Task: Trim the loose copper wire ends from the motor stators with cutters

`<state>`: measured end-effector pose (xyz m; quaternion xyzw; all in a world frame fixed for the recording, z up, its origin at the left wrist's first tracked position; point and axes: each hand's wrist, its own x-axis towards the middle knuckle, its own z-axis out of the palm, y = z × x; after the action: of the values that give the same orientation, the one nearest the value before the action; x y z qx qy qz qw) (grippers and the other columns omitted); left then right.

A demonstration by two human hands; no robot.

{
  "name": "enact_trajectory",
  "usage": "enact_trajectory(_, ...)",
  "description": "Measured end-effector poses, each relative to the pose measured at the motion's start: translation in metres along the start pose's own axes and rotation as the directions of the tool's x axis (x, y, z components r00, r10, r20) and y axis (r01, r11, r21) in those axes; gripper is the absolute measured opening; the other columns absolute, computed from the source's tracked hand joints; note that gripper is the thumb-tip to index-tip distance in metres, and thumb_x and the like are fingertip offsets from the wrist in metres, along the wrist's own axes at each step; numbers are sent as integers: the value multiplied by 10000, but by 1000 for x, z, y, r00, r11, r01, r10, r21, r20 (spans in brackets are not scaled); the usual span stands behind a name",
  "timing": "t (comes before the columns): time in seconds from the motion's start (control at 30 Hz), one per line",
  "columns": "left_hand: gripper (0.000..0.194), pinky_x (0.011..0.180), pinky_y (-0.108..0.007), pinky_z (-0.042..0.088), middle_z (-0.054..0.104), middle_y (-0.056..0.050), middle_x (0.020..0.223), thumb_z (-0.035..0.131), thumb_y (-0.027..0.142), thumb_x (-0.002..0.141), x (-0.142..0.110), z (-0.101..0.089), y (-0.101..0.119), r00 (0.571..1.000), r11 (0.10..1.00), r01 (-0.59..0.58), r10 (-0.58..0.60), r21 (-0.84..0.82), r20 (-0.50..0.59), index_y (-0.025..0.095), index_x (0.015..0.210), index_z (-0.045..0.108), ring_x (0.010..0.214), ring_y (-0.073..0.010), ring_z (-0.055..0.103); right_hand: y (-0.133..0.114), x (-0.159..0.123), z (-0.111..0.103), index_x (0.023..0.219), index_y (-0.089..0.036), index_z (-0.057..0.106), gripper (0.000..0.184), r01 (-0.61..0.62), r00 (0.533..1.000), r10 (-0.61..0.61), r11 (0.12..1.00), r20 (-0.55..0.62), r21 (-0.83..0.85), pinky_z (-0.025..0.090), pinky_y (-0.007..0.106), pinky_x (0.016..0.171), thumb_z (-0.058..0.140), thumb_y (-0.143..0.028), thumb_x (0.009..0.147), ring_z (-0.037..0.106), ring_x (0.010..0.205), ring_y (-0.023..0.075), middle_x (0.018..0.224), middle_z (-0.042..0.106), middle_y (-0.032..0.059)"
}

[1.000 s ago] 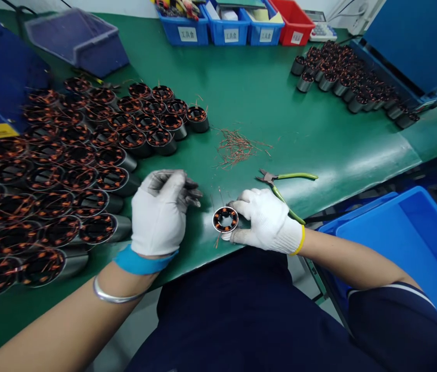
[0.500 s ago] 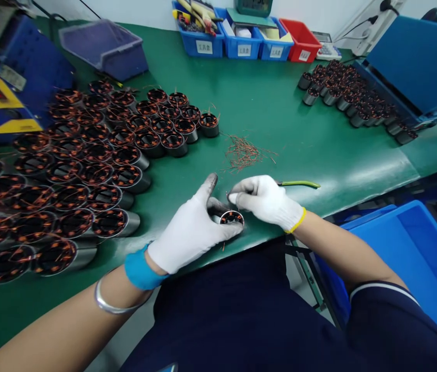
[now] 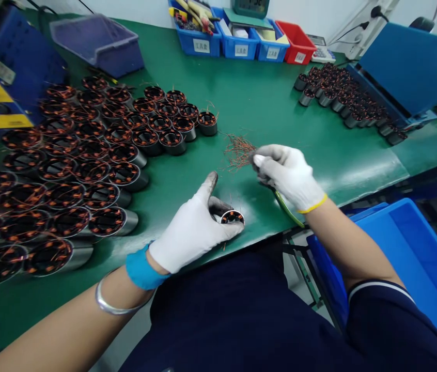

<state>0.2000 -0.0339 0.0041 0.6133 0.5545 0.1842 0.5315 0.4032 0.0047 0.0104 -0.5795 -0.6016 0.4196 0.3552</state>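
A motor stator (image 3: 233, 217), a metal ring with copper windings, sits upright near the table's front edge. My left hand (image 3: 195, 227), in a white glove with dark fingertips, curls around it with the thumb and lower fingers; the index finger points away. Beyond it and to the right, my gloved right hand (image 3: 282, 170) is closed, its thumb and index finger pinched beside a pile of cut copper wires (image 3: 238, 151). Green-handled pliers (image 3: 290, 211) stick out from under that hand, apparently held in its lower fingers; their jaws are hidden.
Many stators (image 3: 98, 155) with loose wire ends crowd the left side. Another group (image 3: 342, 98) stands at the back right by a blue machine (image 3: 408, 72). A purple bin (image 3: 102, 46), blue tool boxes (image 3: 202, 44) and a red box (image 3: 296, 44) line the back. A blue crate (image 3: 408, 248) is below right.
My right hand has moved away from the stator, up and to the right towards the wire pile. The pliers' handle has swung to point down and right. My left hand keeps its hold.
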Motion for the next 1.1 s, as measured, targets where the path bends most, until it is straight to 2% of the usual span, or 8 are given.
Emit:
enact_trajectory(0.07, 1166, 621, -270, 538, 668, -109, 1204, 766, 354, 659, 2, 1, -3, 1000, 995, 2, 1, -103, 26, 217, 1558, 36, 793, -179, 682, 7, -11, -30, 1267, -151, 583, 661, 86, 994, -61, 943, 85, -321, 523, 457, 903, 650, -542, 739, 637, 1038, 265, 1206, 639, 131)
enact_trajectory(0.13, 1128, 735, -302, 562, 611, -142, 1311, 747, 315, 690, 5, 2, -7, 997, 968, -2, 21, -249, 72, 219, 1556, 31, 928, -198, 681, 21, -30, -57, 1465, -140, 384, 1143, 125, 989, -35, 702, 141, -701, 400, 605, 1032, 807, -588, 502, 417, 1325, 427, 1504, 376, 208)
enact_trajectory(0.2, 1085, 848, -355, 554, 609, -160, 1313, 723, 281, 717, 9, 2, -10, 991, 923, -5, 55, -384, 118, 197, 1554, 37, 1029, -219, 666, 38, -50, -78, 1495, -35, 283, 1300, 127, 986, 31, 506, 165, -853, 309, 622, 1100, 803, -636, 466, 255, 1411, 471, 1546, 244, 287)
enact_trajectory(0.33, 1030, 934, -412, 526, 641, -185, 1255, 691, 243, 731, 13, 2, -12, 984, 852, 9, 87, -524, 158, 129, 1543, 68, 1111, -251, 647, 50, -73, -92, 1476, -13, 297, 1005, 179, 974, 65, 379, 219, -908, 382, 523, 1077, 599, -631, 743, 320, 1397, 402, 1489, 359, 271)
enact_trajectory(0.57, 943, 1015, -454, 475, 666, -182, 1217, 671, 281, 788, 13, 3, -13, 985, 858, -29, 111, -513, 129, 106, 1532, 118, 1155, -259, 629, 17, -57, -70, 1225, -180, 580, 474, 109, 973, 195, 69, 120, -992, 454, 373, 653, 516, -379, 799, 628, 861, 307, 1053, 636, 143)
enact_trajectory(0.67, 925, 1015, -467, 473, 680, -168, 1191, 671, 285, 803, 14, 4, -16, 983, 846, -54, 137, -531, 119, 114, 1529, 125, 1121, -253, 646, 32, -48, -65, 1031, -159, 633, 304, 68, 992, 101, 54, 73, -996, 433, 376, 691, 471, -307, 820, 606, 851, 293, 988, 622, 134)
enact_trajectory(0.83, 898, 1016, -476, 472, 687, -154, 1176, 671, 271, 813, 14, 6, -18, 983, 833, -56, 142, -551, 114, 124, 1525, 144, 1089, -246, 658, 56, -41, -65, 1371, -85, 436, 585, 261, 958, -181, 230, 223, -937, 367, 435, 976, 468, -201, 799, 509, 1095, 297, 1198, 569, 164)
enact_trajectory(1.1, 879, 1020, -458, 478, 686, -146, 1182, 676, 266, 818, 15, 7, -20, 981, 842, -78, 160, -534, 109, 132, 1520, 163, 1124, -250, 648, -3, -37, -42, 1442, -140, 378, 646, 423, 906, -63, 115, 419, -899, 311, 500, 990, 501, -302, 829, 515, 935, 290, 1107, 551, 156)
